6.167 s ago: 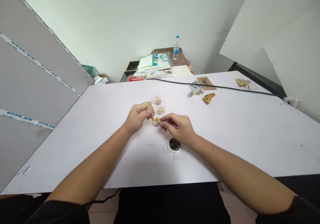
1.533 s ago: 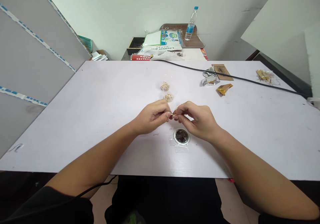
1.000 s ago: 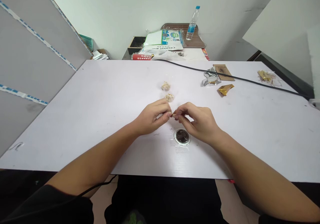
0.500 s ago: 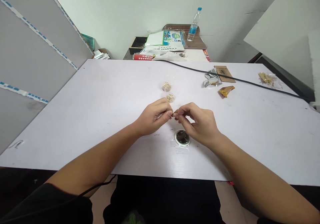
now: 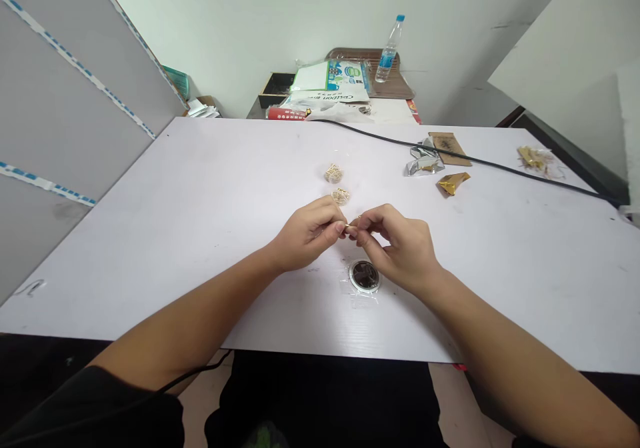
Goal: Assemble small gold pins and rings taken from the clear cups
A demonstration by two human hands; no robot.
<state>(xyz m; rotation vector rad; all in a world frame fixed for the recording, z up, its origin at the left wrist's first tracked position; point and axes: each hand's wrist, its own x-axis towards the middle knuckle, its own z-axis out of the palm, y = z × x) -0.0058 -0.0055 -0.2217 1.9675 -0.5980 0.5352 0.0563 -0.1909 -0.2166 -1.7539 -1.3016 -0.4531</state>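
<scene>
My left hand (image 5: 313, 233) and my right hand (image 5: 400, 245) meet above the white table, thumbs and fingertips pinched together. Between the fingertips shows a tiny pale gold piece (image 5: 349, 226), mostly hidden by the fingers. Just beyond my left hand lie two small heaps of gold-coloured pieces, one nearer (image 5: 341, 197) and one farther (image 5: 333, 173). A round dark disc with a silvery rim (image 5: 365, 276) rests on clear film, below and left of my right palm.
A black cable (image 5: 480, 160) crosses the table's far right. Near it lie silver packets (image 5: 424, 161), a brown card (image 5: 451, 148), gold foil (image 5: 453, 183) and a gold-coloured bundle (image 5: 535, 159). Behind the table, a water bottle (image 5: 387, 58) stands on a brown tray (image 5: 404, 87).
</scene>
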